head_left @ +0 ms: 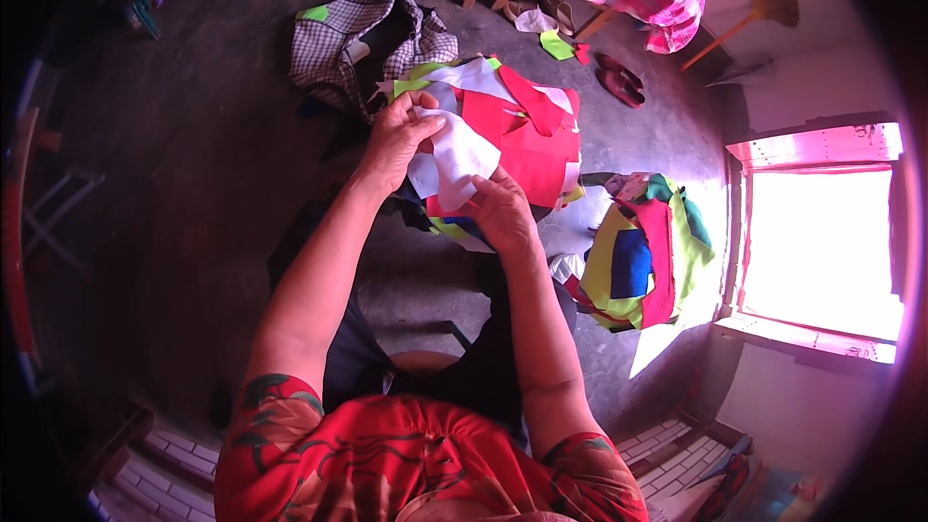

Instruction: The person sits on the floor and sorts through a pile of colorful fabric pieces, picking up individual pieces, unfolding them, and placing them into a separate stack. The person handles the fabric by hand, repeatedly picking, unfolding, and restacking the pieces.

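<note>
Currently, the left hand [394, 142] pinches the upper left edge of a white fabric piece [466, 157] between thumb and fingers, while the right hand [506, 213] grips its lower right edge. The white fabric piece is held spread over a pile of red, white and lime-green cloth scraps [536, 157]. Beyond the left hand, a checked cloth [329, 56] lies beside that pile; to the right, near a bright window [822, 251], sits a second scrap heap [630, 264] in yellow-green, red and blue.
</note>
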Motion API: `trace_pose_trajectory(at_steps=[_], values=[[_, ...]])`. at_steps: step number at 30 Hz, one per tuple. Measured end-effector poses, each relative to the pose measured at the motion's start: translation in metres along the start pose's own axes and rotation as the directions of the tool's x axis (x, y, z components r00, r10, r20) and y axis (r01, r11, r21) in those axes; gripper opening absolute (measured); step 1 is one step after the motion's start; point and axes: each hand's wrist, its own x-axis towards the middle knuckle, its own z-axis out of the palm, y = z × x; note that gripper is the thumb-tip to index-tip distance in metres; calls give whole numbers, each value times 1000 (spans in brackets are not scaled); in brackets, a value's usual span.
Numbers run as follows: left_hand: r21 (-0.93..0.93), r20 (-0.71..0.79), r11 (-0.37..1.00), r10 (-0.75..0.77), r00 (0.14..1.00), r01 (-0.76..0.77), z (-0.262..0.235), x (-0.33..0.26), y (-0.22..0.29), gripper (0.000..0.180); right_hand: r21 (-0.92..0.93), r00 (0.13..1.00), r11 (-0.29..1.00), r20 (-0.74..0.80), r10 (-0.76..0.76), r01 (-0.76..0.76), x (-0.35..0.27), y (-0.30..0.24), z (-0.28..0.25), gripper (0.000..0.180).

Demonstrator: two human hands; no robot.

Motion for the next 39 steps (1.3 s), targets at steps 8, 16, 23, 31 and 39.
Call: trace_pose_trajectory(at_steps=[8,16,23,31,39], values=[[-88,6,996,-31,1000,31,-2,1,2,18,-13,998,1000,63,0,1,0,5,6,39],[-162,43,986,-32,999,38,-5,1,4,17,-78,993,995,107,-52,60,-1,12,13,51],[-140,46,989,-38,998,44,-3,0,5,16,-72,995,994,64,-76,81,1,21,10,39],[-126,3,991,-33,999,33,-5,3,1,20,133,987,979,16,-161,157,0,16,13,27],[42,-63,995,-88,994,91,3,2,11,23,48,950,949,-46,-310,312,4,-65,-7,21]])
